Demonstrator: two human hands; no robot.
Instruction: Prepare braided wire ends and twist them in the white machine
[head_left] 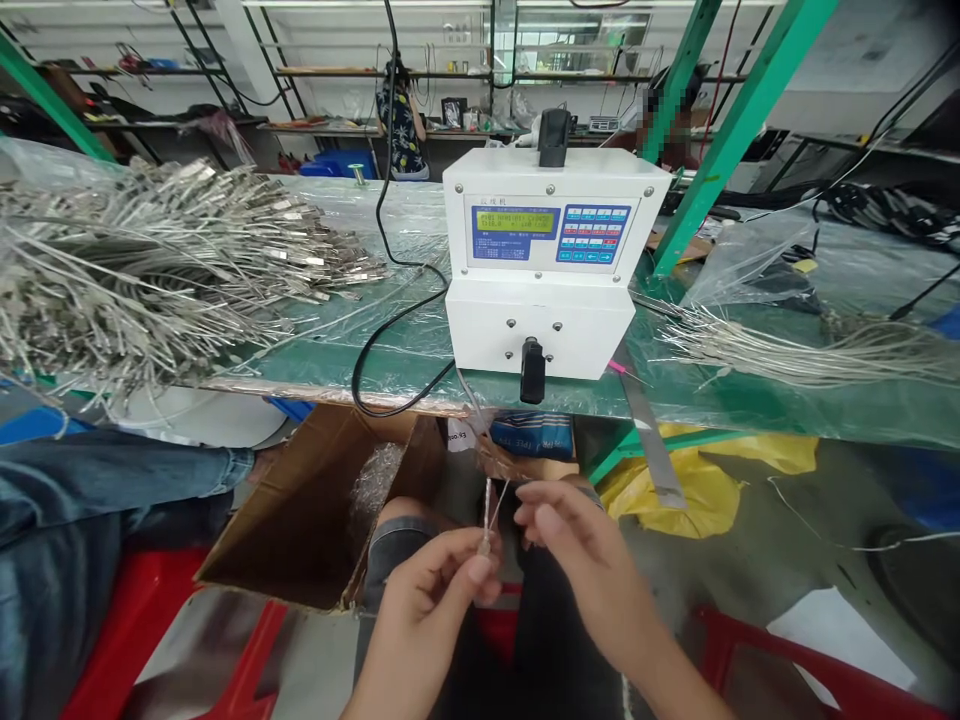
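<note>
Our left hand [457,580] clamps the cable [485,546] between its fingertips, apparently to steady the wires [488,502] projecting beyond them; our right hand [574,550], fingers loosely apart, hovers just beside.

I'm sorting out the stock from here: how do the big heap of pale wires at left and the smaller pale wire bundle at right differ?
The big heap is piled high; the smaller bundle lies low.
The heap spills over the front edge; the bundle stays on the tabletop.
The heap points many ways; the bundle runs mostly side by side.
Both rest on the green table.
</note>
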